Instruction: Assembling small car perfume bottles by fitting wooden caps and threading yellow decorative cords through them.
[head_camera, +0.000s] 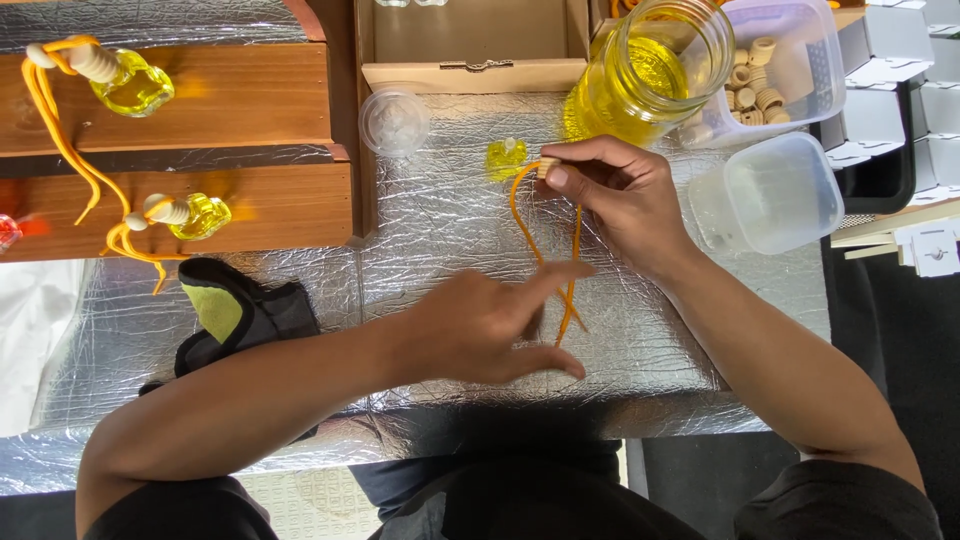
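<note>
My right hand (620, 195) pinches a small wooden cap with an orange cord (530, 230) looped through it, just right of a small yellow-filled glass bottle (507, 157) on the silver foil surface (450, 240). The cord's two ends hang down toward me. My left hand (490, 325) hovers over the lower ends of the cord, fingers spread, index finger pointing right and touching the strands. Whether it grips them is unclear.
A large jar of yellow liquid (650, 70) stands behind my right hand. A clear tub of wooden caps (775, 70) and an empty tub (770, 195) sit at right. Two finished bottles with orange cords (130, 82) (195, 215) rest on wooden shelves left. A dark cloth (240, 315) lies nearby.
</note>
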